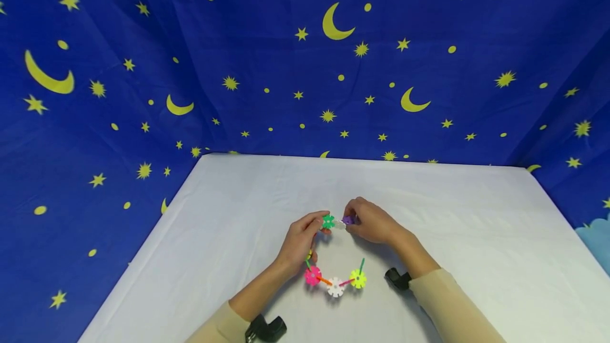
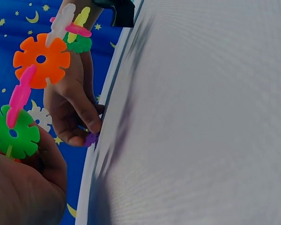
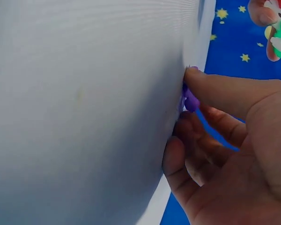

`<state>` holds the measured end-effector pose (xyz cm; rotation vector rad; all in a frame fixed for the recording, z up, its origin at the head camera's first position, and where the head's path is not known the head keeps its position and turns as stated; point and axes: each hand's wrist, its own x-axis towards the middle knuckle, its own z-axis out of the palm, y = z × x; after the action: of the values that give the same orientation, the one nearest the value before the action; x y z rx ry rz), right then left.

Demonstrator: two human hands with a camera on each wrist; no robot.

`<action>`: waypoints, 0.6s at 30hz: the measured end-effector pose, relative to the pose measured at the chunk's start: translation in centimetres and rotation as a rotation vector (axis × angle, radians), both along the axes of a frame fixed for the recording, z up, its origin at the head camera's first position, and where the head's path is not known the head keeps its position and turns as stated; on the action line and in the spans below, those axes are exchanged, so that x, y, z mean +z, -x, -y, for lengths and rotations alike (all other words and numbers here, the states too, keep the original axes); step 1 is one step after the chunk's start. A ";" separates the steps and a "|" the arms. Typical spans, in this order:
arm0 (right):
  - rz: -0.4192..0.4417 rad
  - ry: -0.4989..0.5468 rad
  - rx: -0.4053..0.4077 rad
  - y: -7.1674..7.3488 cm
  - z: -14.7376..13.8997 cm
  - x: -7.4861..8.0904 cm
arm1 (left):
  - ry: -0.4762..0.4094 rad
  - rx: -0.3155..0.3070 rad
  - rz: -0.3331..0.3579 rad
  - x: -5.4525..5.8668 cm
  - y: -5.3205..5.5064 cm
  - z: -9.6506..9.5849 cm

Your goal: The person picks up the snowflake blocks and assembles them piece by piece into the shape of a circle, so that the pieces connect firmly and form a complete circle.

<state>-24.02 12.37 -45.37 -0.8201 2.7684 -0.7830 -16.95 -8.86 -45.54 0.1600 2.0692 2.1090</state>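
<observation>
In the head view my left hand (image 1: 298, 240) holds a curved chain of slotted plastic snowflake discs at its upper end, by a green disc (image 1: 328, 221) with a white disc (image 1: 339, 224) beside it. The chain curves down through a pink disc (image 1: 313, 276) and a white one to a yellow disc (image 1: 358, 279), with others edge-on between them. My palm and fingers hide part of it. Just to the right, my right hand (image 1: 374, 221) pinches a purple disc (image 3: 192, 101) low at the tabletop. In the left wrist view, the purple disc looks apart from the chain.
A white cloth covers the table (image 1: 257, 189). Behind and beside it hangs a blue curtain (image 1: 286, 68) with yellow moons and stars. Black wrist mounts sit at the left (image 1: 267, 328) and right (image 1: 397, 279) sleeves.
</observation>
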 end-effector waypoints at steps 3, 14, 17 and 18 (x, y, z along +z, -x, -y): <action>0.050 0.054 -0.008 0.0 -0.3 -0.1 | 0.003 -0.001 -0.012 -0.2 0.0 0.0; 0.234 0.361 -0.030 -0.7 -2.0 0.0 | -0.011 0.022 0.001 -0.3 0.0 -0.1; 0.320 0.453 -0.058 -1.1 -2.2 0.2 | -0.013 0.026 0.006 -0.4 0.1 -0.2; 0.337 0.474 -0.060 -1.2 -2.2 0.3 | -0.014 0.027 0.007 -0.4 0.1 -0.2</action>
<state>-22.81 14.59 -45.11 -0.5981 2.3466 -1.4715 -17.02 -8.68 -45.92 0.1272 2.0649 2.1365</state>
